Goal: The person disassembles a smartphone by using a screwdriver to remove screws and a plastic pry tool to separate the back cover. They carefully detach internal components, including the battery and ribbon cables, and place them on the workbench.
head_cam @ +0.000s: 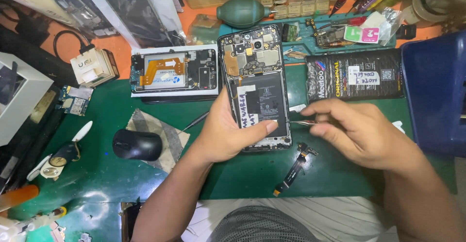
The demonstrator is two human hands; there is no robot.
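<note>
Opened phone [256,84] lies long axis running away from the person, camera end far, its near end just above the mat. Left hand [225,133] cups its left edge, thumb pressed across the black battery. Right hand [357,130] pinches a thin sliver-like tool [301,122] at the right edge. Loose flex cable [293,166] lies just below. Green mat [107,183], crowded far side, open room near; a mouse [137,144] sits left.

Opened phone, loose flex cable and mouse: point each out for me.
Opened phone [262,101]: head view, on its black battery.
Flex cable [293,170]: head view, mid-strip, on the mat.
Mouse [137,145]: head view, top of its black shell.
</note>
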